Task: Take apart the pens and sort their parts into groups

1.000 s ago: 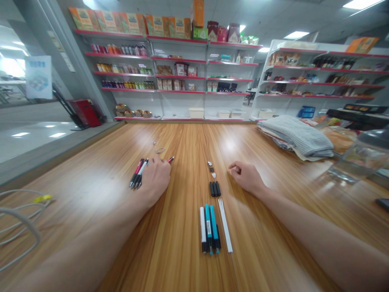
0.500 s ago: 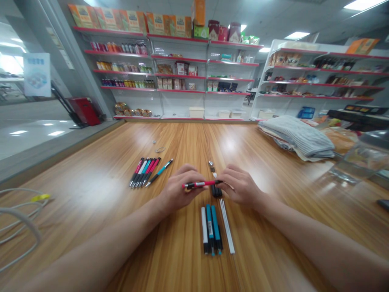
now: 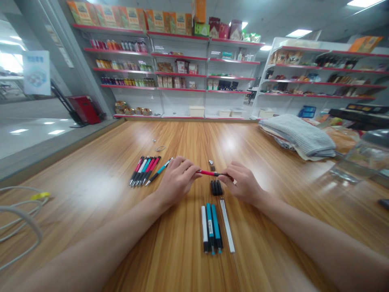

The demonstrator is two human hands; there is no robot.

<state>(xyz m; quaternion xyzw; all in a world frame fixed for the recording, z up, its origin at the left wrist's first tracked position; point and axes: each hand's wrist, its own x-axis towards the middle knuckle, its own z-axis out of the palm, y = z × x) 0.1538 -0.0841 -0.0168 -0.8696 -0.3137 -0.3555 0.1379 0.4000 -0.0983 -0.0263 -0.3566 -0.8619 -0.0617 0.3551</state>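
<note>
The red pen (image 3: 208, 173) now stretched between the two hands, over the surface (image 3: 179, 251); a moment ago its left end poked out, but now the left hand (image 3: 179, 176) hid it, so both hands seemed to share the work on this one pen; the left fingers pinched that end; the fingers of the right hand (image 3: 241, 182) pinched the black right end.

The red part looked smooth, thin and round, like hard plastic; a row of pens (image 3: 145, 170) with shiny, pointy tips lay to the left; three short, dull black tubes (image 3: 216, 187) lay near the right hand; long blue tubes (image 3: 212, 227) and skinny white sticks (image 3: 227, 225) lay side by side nearer.
</note>
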